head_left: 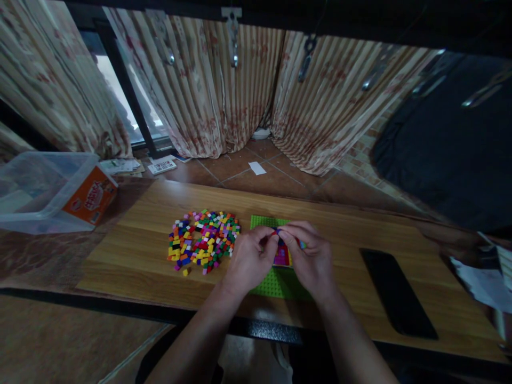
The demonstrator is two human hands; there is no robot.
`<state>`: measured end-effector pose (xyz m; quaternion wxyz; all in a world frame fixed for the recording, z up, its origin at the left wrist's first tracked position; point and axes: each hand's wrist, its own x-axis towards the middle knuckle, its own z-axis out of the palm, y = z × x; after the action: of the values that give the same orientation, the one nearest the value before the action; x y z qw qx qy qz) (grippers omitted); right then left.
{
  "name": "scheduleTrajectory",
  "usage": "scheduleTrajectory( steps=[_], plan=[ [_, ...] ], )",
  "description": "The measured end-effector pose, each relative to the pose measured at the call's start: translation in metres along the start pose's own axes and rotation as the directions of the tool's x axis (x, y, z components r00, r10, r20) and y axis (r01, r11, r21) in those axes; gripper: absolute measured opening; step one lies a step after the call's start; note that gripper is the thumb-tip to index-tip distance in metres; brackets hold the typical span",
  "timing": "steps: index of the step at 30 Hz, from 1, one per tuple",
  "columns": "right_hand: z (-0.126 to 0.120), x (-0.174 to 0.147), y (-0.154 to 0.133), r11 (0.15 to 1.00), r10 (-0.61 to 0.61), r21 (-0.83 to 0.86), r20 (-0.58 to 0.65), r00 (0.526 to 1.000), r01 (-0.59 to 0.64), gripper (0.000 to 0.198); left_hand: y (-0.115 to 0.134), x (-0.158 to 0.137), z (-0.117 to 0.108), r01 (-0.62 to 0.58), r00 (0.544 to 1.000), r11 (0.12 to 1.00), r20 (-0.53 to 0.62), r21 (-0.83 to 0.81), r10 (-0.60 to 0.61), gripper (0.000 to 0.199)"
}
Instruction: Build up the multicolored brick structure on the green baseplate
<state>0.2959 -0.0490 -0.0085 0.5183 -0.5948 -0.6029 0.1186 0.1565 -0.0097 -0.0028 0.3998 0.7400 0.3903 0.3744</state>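
Both hands meet over a green studded baseplate [276, 285] on the wooden board. My left hand [254, 256] is closed, thumb and forefinger pinching small toy bricks [277, 232] that look red and blue. My right hand [310, 256] pinches the same small bricks from the other side, its fingertips touching the left ones. Below the fingertips, a block of magenta, red and yellow bricks [282, 257] sits on the baseplate, partly covered by my right hand. To the left of my left hand lies a loose pile of small multicoloured bricks [208, 240].
A black flat slab [398, 293] lies on the board [344, 314] at the right. A clear plastic bin [44, 197] with an orange label stands at the far left. Papers [482, 282] lie at the right edge. Striped curtains [224, 90] hang behind; metal clips [233, 42] dangle above.
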Motion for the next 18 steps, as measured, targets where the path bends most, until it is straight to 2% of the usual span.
scheduleTrajectory(
  steps=[5, 11, 18],
  plan=[
    [-0.003, 0.001, -0.001, 0.982, -0.105, -0.156, -0.006, 0.994, 0.103, 0.017, 0.000, -0.001, 0.002, 0.060, 0.998, 0.998, -0.004, -0.016, -0.060, 0.027],
    [-0.018, 0.002, 0.016, 0.978, -0.052, -0.200, 0.025, 0.998, 0.056, 0.013, -0.013, 0.006, -0.006, 0.162, 0.985, 0.987, -0.068, 0.017, -0.161, 0.026],
    [-0.015, -0.001, 0.025, 0.980, 0.008, -0.197, 0.141, 0.990, 0.021, 0.008, -0.032, 0.009, -0.001, 0.230, 0.970, 0.950, -0.029, -0.213, -0.241, 0.026]
  ],
)
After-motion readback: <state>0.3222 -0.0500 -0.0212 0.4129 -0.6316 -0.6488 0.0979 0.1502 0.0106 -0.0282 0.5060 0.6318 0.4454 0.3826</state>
